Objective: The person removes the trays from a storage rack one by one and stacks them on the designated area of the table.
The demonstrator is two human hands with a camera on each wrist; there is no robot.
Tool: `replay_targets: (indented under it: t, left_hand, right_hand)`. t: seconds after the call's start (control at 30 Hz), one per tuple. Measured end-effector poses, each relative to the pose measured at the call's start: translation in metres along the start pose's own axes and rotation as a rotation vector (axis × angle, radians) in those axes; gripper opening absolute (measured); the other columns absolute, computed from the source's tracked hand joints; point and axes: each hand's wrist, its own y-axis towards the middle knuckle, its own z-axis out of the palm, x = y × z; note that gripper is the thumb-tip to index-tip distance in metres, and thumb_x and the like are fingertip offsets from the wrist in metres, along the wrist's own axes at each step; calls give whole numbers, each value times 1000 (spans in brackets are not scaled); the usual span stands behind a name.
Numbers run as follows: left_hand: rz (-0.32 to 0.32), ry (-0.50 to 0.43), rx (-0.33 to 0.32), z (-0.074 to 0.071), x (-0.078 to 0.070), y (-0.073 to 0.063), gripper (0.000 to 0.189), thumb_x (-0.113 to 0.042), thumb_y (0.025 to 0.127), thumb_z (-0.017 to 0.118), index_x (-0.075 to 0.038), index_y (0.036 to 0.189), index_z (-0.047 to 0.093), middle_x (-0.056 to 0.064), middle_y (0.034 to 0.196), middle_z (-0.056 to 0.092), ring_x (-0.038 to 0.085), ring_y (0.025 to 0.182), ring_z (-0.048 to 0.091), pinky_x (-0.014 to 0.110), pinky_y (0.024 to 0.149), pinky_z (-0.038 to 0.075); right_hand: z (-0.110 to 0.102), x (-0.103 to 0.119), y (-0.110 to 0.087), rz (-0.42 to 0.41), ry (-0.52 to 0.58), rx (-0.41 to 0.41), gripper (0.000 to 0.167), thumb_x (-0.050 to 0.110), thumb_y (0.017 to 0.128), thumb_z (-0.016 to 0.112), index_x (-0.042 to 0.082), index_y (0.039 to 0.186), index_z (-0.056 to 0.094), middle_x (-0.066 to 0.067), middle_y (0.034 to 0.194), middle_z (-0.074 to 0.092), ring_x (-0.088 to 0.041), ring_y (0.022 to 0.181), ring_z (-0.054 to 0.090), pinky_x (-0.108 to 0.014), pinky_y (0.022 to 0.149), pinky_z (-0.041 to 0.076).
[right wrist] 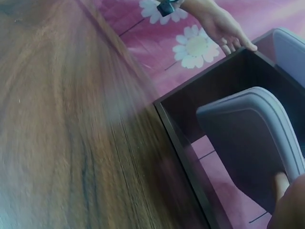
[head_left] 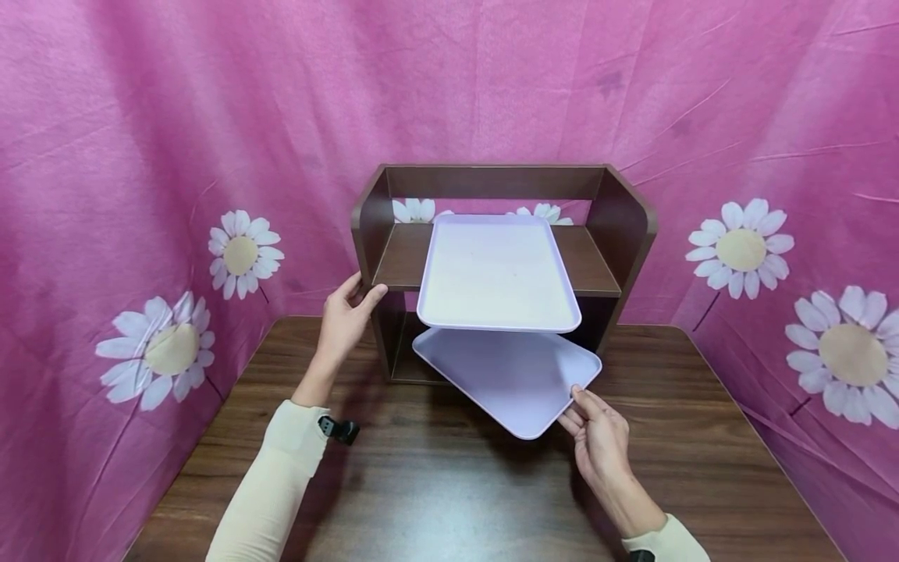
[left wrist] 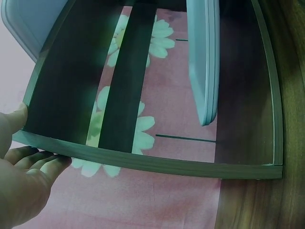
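A dark brown two-level desk shelf (head_left: 611,242) stands on the table. My left hand (head_left: 344,324) grips its left side panel, thumb at the front edge and fingers outside, as the left wrist view also shows for the hand (left wrist: 24,186). One pale lilac tray (head_left: 499,273) lies on the upper level, jutting past the front. Below it, my right hand (head_left: 604,437) pinches the near right edge of a lilac tray (head_left: 513,375), thumb on top and fingers beneath. This lower tray sits askew, partly inside the lower level; its far part is hidden. Its rim (right wrist: 271,109) looks layered in the right wrist view.
The wood-grain table (head_left: 435,499) extends in front of the shelf and to both sides. A pink curtain (head_left: 492,86) printed with white daisies hangs behind and around it. Small black devices, such as the one (head_left: 339,429) at the left cuff, are worn on both wrists.
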Motion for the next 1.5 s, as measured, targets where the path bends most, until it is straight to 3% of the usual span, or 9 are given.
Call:
replay_targets:
  t: [0.33,0.47,0.6,0.7,0.8,1.07,1.27,1.5]
  left_hand:
    - [-6,-2,-5,0,-1,1,54,-27,101,76,-5,149,62,21,138,71,27,126,68,6,90,51]
    - [-16,-2,-5,0,-2,0,55,-28,101,77,-6,149,62,21,137,71,27,125,68,5,87,51]
    - [-12,-12,0,-1,-3,0,55,-28,101,77,-5,149,62,21,137,71,27,125,68,6,88,51]
    - [-4,-2,0,-1,-4,0,54,-29,101,76,-6,148,62,21,137,71,27,122,68,6,86,51]
    - [-2,9,-3,-1,-4,0,54,-30,101,76,-7,148,63,20,137,71,27,121,68,6,85,51]
    - [-28,-11,11,-1,-2,2,57,-28,102,76,-6,151,59,21,143,67,26,130,66,6,90,51]
    - [-41,-18,14,0,-2,1,58,-26,102,76,-6,153,57,22,144,66,27,129,65,5,83,51]
    - [-13,-10,11,-1,-1,1,57,-29,101,77,-6,150,60,21,142,68,26,130,66,6,90,51]
  right_hand:
    - [-1,12,3,17,-76,21,31,2,110,54,7,88,75,-3,74,76,-9,70,74,-30,70,66]
    - [-2,17,5,22,-117,37,34,2,110,53,9,83,72,2,64,64,-6,58,59,-26,62,64]
    - [-4,24,7,25,-144,56,37,0,110,52,10,80,71,6,61,51,-6,56,42,-22,54,56]
    - [-6,29,9,31,-156,66,38,0,110,51,11,79,71,8,63,42,-8,60,29,-19,50,43]
    - [-7,34,11,38,-164,72,38,1,110,51,11,80,72,8,65,40,-10,65,23,-19,51,37]
    - [-14,45,13,40,-182,113,37,3,110,52,10,82,76,7,63,49,-7,61,32,-18,51,43]
    - [-19,49,15,26,-169,172,42,1,111,47,10,79,72,8,65,38,-10,64,18,-22,54,17]
    - [-23,56,16,26,-196,179,41,1,111,49,11,81,75,9,64,49,-10,64,20,-22,54,18]
